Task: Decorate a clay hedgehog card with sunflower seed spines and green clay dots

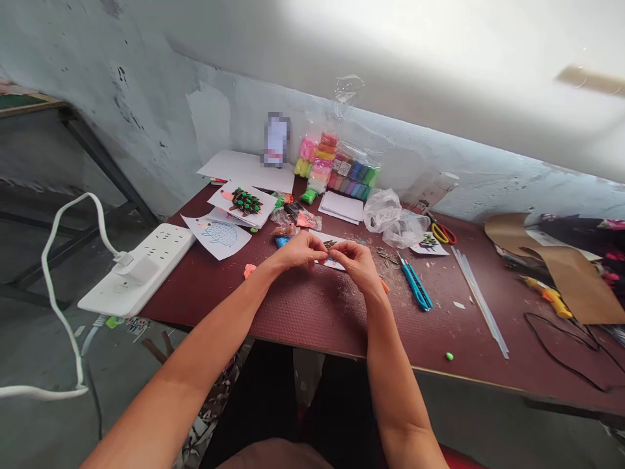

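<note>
Table (312,309), room between front edge and card (333,263), left hand (301,251) and right hand (357,262) close together over card, fingers bent, grasp unclear

The left hand (305,249) and right hand (357,262) partly hid the white card (336,239); anything between their fingertips was too small to tell. Pixelation blurred the phone-like object (277,139). Picture edges cut off the worktop (312,312) and white cable (39,392).
</note>
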`<state>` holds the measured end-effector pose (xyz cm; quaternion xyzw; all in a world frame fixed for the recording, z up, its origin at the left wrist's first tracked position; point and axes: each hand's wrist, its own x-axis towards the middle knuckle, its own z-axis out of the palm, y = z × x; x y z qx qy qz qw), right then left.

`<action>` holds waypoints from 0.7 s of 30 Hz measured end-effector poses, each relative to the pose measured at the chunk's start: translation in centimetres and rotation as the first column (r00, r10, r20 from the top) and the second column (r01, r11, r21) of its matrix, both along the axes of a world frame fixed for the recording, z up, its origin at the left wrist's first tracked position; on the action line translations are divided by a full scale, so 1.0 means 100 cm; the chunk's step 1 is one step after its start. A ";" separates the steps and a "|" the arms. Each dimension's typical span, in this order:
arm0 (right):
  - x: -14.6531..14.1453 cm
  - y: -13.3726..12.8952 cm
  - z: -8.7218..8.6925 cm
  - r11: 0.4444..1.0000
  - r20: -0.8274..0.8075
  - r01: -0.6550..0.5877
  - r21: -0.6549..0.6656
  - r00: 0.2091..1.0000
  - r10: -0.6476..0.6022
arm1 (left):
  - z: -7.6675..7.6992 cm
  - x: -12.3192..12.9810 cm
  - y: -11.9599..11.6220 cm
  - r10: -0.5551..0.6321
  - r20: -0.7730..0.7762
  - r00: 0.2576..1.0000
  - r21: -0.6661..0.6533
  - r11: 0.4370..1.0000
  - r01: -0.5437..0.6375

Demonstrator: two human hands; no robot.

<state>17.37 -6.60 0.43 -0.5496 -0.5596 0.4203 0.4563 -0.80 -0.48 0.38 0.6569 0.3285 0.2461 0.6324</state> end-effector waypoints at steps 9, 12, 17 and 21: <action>-0.004 -0.002 0.000 0.999 0.100 0.012 0.053 0.995 -0.017 | -0.003 0.002 0.001 0.000 0.028 1.000 -0.020 1.000 0.000; -0.005 -0.002 0.001 0.998 0.084 0.020 0.054 0.996 -0.024 | -0.001 0.002 0.000 0.005 0.020 1.000 -0.021 1.000 -0.005; -0.007 -0.002 -0.002 0.998 0.068 0.045 0.052 0.997 -0.048 | 0.001 0.002 -0.001 0.026 0.010 1.000 -0.026 0.999 -0.025; -0.008 -0.002 -0.006 0.994 0.063 0.065 0.092 0.996 -0.071 | 0.001 0.002 -0.001 0.053 0.003 0.999 -0.026 0.998 -0.053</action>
